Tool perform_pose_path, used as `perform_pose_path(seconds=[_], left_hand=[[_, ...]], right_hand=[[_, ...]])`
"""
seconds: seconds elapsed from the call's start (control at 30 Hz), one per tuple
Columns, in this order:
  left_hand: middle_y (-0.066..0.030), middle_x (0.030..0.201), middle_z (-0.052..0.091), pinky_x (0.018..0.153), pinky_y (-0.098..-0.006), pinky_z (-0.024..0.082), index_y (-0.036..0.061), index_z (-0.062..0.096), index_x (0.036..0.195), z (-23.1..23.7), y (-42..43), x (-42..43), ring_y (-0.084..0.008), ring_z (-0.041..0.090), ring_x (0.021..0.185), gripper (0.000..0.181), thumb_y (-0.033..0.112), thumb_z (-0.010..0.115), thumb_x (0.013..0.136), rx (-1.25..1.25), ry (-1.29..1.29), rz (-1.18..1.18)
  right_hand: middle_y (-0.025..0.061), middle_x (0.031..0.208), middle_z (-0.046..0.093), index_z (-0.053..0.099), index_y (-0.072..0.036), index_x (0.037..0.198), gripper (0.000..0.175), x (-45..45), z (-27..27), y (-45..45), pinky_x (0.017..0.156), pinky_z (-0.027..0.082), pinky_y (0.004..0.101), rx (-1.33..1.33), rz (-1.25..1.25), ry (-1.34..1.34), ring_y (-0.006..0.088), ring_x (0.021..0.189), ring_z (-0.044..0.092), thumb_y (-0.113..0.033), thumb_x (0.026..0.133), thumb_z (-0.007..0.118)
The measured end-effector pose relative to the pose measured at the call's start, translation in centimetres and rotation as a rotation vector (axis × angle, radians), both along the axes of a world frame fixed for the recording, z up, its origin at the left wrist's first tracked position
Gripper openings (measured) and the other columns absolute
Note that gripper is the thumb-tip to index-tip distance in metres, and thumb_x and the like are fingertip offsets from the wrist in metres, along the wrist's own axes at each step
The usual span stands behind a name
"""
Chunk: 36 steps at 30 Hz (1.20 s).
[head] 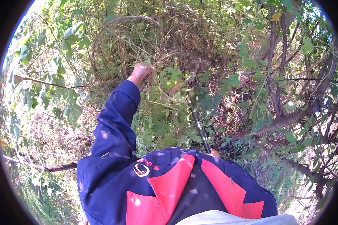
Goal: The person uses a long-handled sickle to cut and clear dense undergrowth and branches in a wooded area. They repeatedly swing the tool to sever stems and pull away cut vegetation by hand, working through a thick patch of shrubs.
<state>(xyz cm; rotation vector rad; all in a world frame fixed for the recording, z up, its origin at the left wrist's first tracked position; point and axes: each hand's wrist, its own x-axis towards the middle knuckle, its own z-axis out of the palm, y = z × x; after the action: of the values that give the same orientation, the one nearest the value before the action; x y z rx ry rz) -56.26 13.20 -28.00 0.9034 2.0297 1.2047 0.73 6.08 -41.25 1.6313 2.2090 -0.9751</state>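
My left hand (142,69) is stretched out ahead at the end of a dark blue sleeve. Its fingers are closed around a bunch of thin vine stems (149,77), which spread upward and hang below the fist. Close to my body, my right hand (215,153) is mostly hidden by my jacket. It grips the near end of a long dark tool handle (198,123). The handle slants forward and left into green leaves (169,109), where its far end is hard to make out.
Gnarled tree branches (293,118) crowd the right side. On the left, a cut branch (50,83) and a thicker branch (59,167) reach toward me among broad leaves (71,111). Dense brush (197,56) and an arched stem (129,17) stand ahead.
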Motion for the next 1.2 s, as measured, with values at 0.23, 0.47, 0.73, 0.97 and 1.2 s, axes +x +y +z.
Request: perform_pose_path(seconds=[0.23,0.47,0.73,0.97,1.2], left_hand=[[0.0074,0.071,0.06,0.056,-0.0243,0.032,0.0142,0.067,0.085,-0.7,-9.3,-1.6,-0.0053,0.045,0.059,0.011,0.023,0.073,0.084,0.106,-0.361,0.051],[0.008,0.073,0.06,0.051,-0.0218,0.039,0.0146,0.065,0.089,-3.2,-25.8,-10.0,-0.0045,0.05,0.06,0.009,0.017,0.072,0.085,0.268,-0.46,0.433],[0.007,0.07,0.06,0.045,-0.0173,0.035,0.0129,0.064,0.086,-4.7,-31.7,-7.7,-0.003,0.048,0.053,0.006,0.016,0.07,0.087,0.331,-0.545,0.516],[0.006,0.07,0.062,0.045,-0.0181,0.036,0.0105,0.065,0.089,-4.1,-28.3,-6.2,-0.0029,0.052,0.054,0.007,0.013,0.071,0.086,0.42,-0.557,0.481],[0.0052,0.07,0.061,0.052,-0.0207,0.04,0.0116,0.068,0.087,-0.3,-17.9,-2.7,-0.0047,0.052,0.058,0.012,0.023,0.071,0.086,0.238,-0.508,0.185]], right_hand=[[0.0129,0.069,0.062,0.056,-0.003,0.092,0.033,1.8,0.6,-1.2,0.057,0.048,0.0399,0.149,-0.144,0.335,0.029,0.058,0.06,-0.031,0.083,0.07],[0.0014,0.065,0.051,0.052,-0.005,0.099,0.024,-8.8,12.7,3.4,0.043,0.04,0.0275,-0.022,-0.231,0.685,0.0104,0.048,0.049,-0.019,0.087,0.066],[0.0003,0.058,0.051,0.052,-0.002,0.095,0.021,-27.4,22.3,9.9,0.039,0.039,0.0251,0.03,-0.06,1.088,0.0086,0.043,0.048,-0.02,0.089,0.062],[0.0166,0.086,0.067,0.064,-0.005,0.103,0.036,-18.5,6.6,5.5,0.077,0.051,0.0412,-0.016,-0.02,0.308,0.0287,0.083,0.067,-0.032,0.079,0.066],[0.0144,0.074,0.065,0.061,-0.003,0.111,0.05,-2.2,0.1,1.2,0.064,0.052,0.0378,0.293,-0.006,0.324,0.0265,0.068,0.066,-0.033,0.073,0.073]])
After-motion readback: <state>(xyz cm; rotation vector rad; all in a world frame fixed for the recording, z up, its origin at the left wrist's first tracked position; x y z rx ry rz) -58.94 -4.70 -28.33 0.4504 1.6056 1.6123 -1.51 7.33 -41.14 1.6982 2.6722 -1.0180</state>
